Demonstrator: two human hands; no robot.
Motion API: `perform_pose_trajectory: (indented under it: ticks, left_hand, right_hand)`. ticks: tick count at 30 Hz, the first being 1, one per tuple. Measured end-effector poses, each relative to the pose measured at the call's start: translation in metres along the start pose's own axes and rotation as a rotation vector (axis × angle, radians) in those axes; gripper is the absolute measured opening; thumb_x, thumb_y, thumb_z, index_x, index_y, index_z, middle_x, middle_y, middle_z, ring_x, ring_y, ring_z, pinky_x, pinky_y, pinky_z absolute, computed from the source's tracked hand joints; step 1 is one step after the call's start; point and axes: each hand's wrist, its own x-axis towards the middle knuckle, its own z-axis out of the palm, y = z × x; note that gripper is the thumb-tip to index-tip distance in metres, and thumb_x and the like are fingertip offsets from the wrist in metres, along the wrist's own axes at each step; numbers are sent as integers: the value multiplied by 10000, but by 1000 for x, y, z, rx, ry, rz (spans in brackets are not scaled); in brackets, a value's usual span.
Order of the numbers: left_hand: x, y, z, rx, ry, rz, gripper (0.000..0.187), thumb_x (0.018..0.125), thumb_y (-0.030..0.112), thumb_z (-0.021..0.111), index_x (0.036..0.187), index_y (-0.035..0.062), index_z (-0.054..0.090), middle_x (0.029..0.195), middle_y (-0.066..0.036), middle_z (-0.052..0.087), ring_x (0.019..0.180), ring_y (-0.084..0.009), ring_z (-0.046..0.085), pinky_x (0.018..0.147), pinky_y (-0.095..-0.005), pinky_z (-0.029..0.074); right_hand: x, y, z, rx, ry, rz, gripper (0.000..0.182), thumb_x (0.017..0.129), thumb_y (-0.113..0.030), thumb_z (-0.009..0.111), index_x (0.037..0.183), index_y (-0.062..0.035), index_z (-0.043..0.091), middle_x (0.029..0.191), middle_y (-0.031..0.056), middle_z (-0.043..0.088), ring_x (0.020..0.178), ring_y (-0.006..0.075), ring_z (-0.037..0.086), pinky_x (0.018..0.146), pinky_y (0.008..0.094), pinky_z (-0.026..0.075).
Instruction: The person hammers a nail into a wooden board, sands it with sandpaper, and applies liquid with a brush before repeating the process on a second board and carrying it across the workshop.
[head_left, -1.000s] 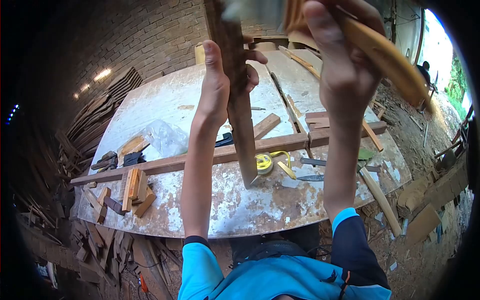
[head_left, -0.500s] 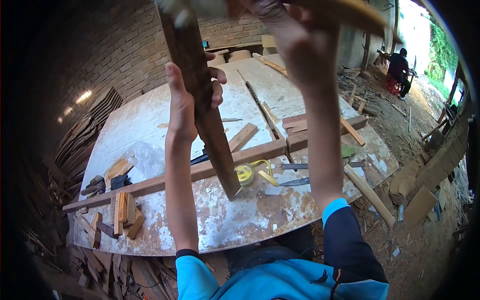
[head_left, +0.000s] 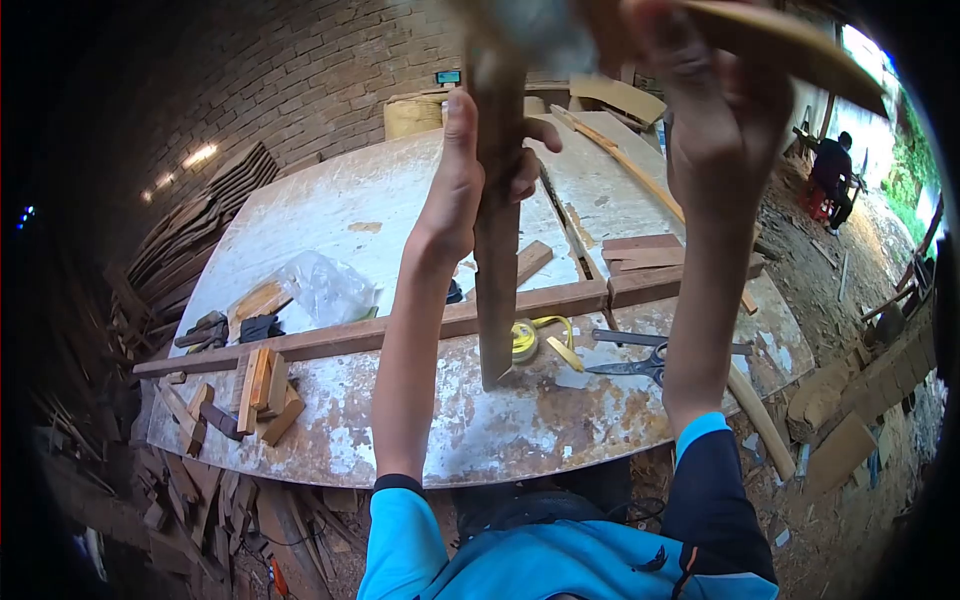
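A dark wooden board point(head_left: 497, 240) stands nearly upright over the worktable, its lower end close to the tabletop. My left hand point(head_left: 485, 165) is wrapped round it, thumb on the near side and fingers round the far edge. Raised at the upper right, my right hand point(head_left: 705, 100) is closed on a curved wooden piece point(head_left: 790, 40) whose pointed end sticks out to the right. A blurred pale object point(head_left: 535, 30) covers the board's top. Beside the lower end lie a yellow tape measure point(head_left: 523, 340) and scissors point(head_left: 640, 367).
A long beam point(head_left: 350, 337) crosses the worktable point(head_left: 340, 450). Small wood blocks point(head_left: 265, 390) lie at the left, near a plastic bag point(head_left: 325, 288). More wood pieces point(head_left: 640, 250) rest behind the beam. A seated person point(head_left: 832, 175) is at the far right.
The view has shifted, so both hands and the board appear further right. The board looks more upright, and more of the scissors shows beside my right forearm.
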Motion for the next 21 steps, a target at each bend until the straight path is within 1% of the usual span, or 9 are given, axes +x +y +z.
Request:
perform_pose_trajectory:
  ticks: [2,4,6,10,11,13,15,18,21]
  left_hand:
    - [-3,5,11,-50,20,-24,809,856,764,191,1151,74,493,851,-51,580,551,-82,400,526,-236,339]
    - [-5,6,22,-7,162,-63,824,842,781,189,1129,73,497,840,-48,578,548,-89,404,535,-237,335]
    - [-3,2,-2,20,21,-59,828,838,785,200,1135,67,488,832,-57,576,540,-97,397,536,-237,333]
    - [-10,12,10,-22,117,-24,788,854,761,245,1146,66,472,852,-70,586,555,-102,444,523,-243,360]
    - [-13,12,10,-4,137,-24,779,850,758,272,1151,67,469,891,-67,590,599,-102,486,524,-246,403]
    - [-16,10,2,-30,257,-31,755,860,738,296,1141,62,478,913,-68,591,635,-110,509,536,-251,428]
    - [-15,10,-11,-150,207,2,680,893,676,336,1118,60,516,961,-68,607,698,-132,552,567,-268,472]
    - [-18,13,1,-185,253,-9,641,905,646,354,1119,73,545,980,-75,620,720,-146,579,574,-280,486]
    - [-17,4,-16,-180,195,-8,655,903,650,349,1132,73,560,951,-85,638,791,-173,620,610,-296,503]
  right_hand:
    - [3,5,13,-317,105,-256,175,861,-130,660,976,0,633,886,77,664,764,141,632,689,247,530]
    - [-1,4,12,-334,90,-240,146,866,-111,646,964,-4,638,879,87,666,769,141,630,699,242,527]
    - [-9,-11,1,-106,26,-32,112,868,-80,626,953,-9,643,894,104,667,783,146,630,717,241,524]
    - [-17,5,0,-415,-67,-264,129,861,-65,618,980,-15,635,940,104,662,819,143,623,737,236,508]
    - [-20,7,-1,-420,-121,-228,141,859,-65,619,991,-17,631,953,102,660,829,141,621,740,234,503]
    - [-33,-19,-7,-260,-41,228,145,856,-75,635,988,-23,669,944,62,674,808,92,611,732,207,476]
    - [-33,3,6,29,63,-39,121,848,-39,617,964,-16,643,979,133,658,860,168,625,758,254,508]
    - [-30,-1,11,-392,-115,-266,171,861,-71,602,1025,-23,618,1050,150,634,898,189,617,764,262,510]
    - [-40,-17,11,-165,-155,117,174,822,13,600,990,9,646,1014,125,654,855,156,619,751,245,493]
